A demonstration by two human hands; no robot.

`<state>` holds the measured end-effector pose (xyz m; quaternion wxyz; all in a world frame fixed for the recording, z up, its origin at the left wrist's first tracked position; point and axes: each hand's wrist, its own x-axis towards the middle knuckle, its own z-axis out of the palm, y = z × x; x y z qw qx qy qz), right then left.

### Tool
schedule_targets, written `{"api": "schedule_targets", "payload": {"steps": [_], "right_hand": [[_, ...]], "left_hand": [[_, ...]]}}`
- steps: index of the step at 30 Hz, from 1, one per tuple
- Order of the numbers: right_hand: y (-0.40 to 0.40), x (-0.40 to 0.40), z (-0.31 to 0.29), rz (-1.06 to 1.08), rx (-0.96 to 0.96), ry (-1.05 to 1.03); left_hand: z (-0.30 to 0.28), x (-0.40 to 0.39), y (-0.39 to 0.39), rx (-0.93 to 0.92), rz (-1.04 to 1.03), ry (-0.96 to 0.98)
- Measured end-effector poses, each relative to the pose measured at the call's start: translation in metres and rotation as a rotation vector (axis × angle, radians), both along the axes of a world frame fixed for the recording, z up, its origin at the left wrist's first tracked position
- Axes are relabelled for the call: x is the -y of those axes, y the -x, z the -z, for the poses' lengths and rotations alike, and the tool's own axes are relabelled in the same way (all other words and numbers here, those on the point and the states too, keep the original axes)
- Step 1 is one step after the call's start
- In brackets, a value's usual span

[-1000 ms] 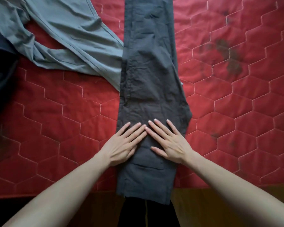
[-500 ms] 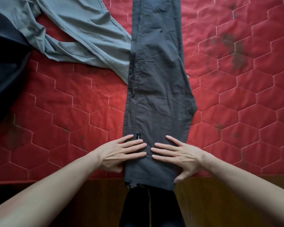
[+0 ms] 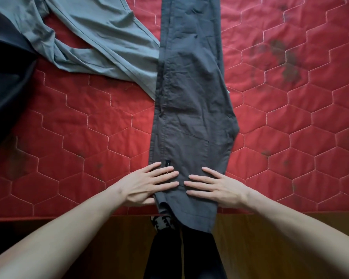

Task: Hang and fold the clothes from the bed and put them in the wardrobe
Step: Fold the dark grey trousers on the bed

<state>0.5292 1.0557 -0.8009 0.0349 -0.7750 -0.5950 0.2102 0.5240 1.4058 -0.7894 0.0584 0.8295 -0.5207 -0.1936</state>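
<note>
Both hands have slid down the dark grey trousers (image 3: 191,109) toward the waistband, fingertips now pointing at each other. Left hand (image 3: 147,185) and right hand (image 3: 216,188) press flat, fingers straight, gripping nothing. Those trousers lie lengthwise on the red quilted bed (image 3: 290,127), overlapping a light grey garment (image 3: 101,37) at their left edge.

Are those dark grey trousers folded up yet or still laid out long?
Laid out long: the dark grey trousers stretch up the bed, legs stacked, no crosswise fold.
</note>
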Motion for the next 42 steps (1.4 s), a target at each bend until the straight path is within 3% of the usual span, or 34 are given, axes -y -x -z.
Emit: {"api": "schedule_targets", "payload": {"steps": [5, 11, 15, 17, 27, 32, 37, 42], "right_hand": [[-0.001, 0.004, -0.013, 0.226, -0.109, -0.130], [0.008, 0.001, -0.024, 0.902, -0.447, -0.373], [-0.003, -0.015, -0.033, 1.384, -0.521, -0.492], [-0.011, -0.020, -0.037, 1.478, -0.543, -0.523], [-0.047, -0.025, -0.022, 1.631, -0.475, -0.532], [-0.066, -0.025, -0.020, 1.704, -0.322, -0.213], [-0.075, -0.020, -0.025, 1.660, -0.239, -0.165], [-0.079, -0.018, -0.022, 1.555, -0.148, -0.317]], "left_hand": [[-0.009, 0.004, 0.001, -0.181, -0.168, 0.052], [-0.047, 0.029, 0.000, -0.535, -0.820, 0.296], [-0.051, 0.047, -0.012, -0.626, -1.248, 0.362], [-0.047, 0.052, -0.021, -0.618, -1.350, 0.415], [-0.030, 0.055, -0.077, -0.377, -1.274, 0.433], [-0.034, 0.062, -0.100, -0.214, -1.198, 0.448], [-0.035, 0.062, -0.108, -0.083, -1.171, 0.371], [-0.025, 0.050, -0.105, 0.296, -0.864, 0.232]]}}
